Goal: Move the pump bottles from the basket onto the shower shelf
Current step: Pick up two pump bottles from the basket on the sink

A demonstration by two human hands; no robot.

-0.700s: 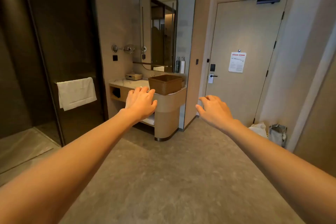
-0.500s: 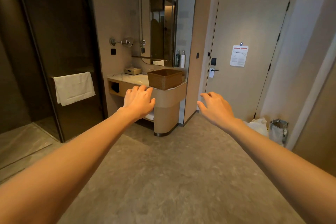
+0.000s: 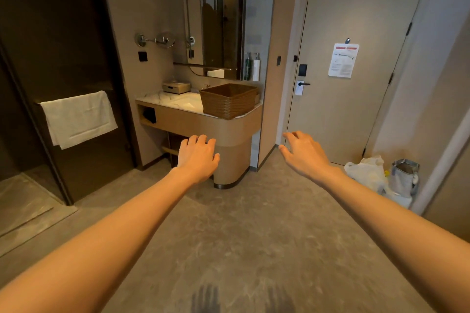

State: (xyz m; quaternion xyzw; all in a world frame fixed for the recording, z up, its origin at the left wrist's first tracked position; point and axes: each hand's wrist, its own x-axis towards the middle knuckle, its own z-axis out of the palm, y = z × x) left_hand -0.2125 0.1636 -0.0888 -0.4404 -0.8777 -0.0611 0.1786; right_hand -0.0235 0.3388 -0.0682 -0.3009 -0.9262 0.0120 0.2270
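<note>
A brown woven basket [image 3: 229, 100] with a square open top and slightly tapering sides stands upright on the right end of the marble counter [image 3: 178, 101], its near corner close to the rounded front edge. Its inside is hidden from here, so what it holds cannot be told. Behind it, against the wall beside the mirror, 2 slim pump bottles stand upright side by side: a dark green bottle [image 3: 247, 68] and a white bottle [image 3: 256, 69], possibly held in a wall bracket.
</note>
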